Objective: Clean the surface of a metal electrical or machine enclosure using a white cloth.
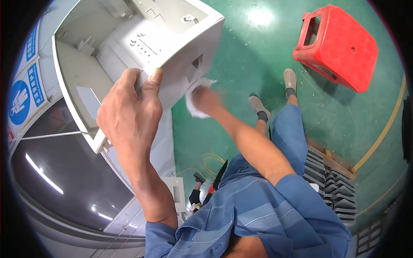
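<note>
A large white open box-like housing (183, 58) with cutouts and small ribs inside is at the upper left, tilted. My left hand (131, 105) grips its near rim, thumb on the outer face and fingers curled over toward the inside. My right hand (206, 101), smeared by motion, is closed on a white cloth (194, 112) beside the housing's right side wall, just below a rectangular cutout. Whether the cloth touches the wall is hard to tell.
A red plastic stool (350, 49) lies on its side on the green floor (249, 51). Grey slatted parts (333, 185) are stacked at right. A dark glossy surface (64, 159) and a blue sign (19, 101) are at left. Another person's leg (195, 195) shows below.
</note>
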Tool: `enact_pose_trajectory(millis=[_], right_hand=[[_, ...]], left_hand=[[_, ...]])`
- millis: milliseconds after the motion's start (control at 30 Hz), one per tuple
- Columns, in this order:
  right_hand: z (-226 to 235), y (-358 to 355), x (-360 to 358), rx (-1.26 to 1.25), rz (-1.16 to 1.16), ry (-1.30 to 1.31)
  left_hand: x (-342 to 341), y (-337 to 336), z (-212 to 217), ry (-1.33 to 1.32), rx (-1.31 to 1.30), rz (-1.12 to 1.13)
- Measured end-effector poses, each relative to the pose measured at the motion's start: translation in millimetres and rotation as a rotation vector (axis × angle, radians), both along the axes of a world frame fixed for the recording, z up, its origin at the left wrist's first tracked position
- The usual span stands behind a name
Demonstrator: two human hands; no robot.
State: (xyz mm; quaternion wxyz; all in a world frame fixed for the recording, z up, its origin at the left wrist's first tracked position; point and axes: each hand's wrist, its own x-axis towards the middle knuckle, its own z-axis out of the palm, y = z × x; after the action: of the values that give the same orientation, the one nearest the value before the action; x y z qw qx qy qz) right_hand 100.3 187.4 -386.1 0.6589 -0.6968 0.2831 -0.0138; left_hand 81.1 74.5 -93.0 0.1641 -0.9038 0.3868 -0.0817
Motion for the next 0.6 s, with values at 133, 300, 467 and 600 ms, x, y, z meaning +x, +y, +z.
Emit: enact_pose_trajectory(millis=[133, 300, 467, 600], right_hand=[[33.4, 28.2, 13.1, 0.100, 0.296, -0.443], [126.8, -18.0, -71.6, 0.199, -0.404, -0.395], [166.6, -106.6, -89.1, -0.714, -0.792, -0.785], [108.6, -78.9, -54.5, -0.631, -0.613, -0.591]], left_hand=[[16.0, -1.9, 13.8, 0.002, 0.043, -0.045], [33.7, 7.4, 23.2, 0.103, -0.074, -0.066], [23.2, 9.1, 20.1, 0.142, -0.110, -0.109], [10.4, -4.9, 26.7, 0.156, -0.085, -0.061]])
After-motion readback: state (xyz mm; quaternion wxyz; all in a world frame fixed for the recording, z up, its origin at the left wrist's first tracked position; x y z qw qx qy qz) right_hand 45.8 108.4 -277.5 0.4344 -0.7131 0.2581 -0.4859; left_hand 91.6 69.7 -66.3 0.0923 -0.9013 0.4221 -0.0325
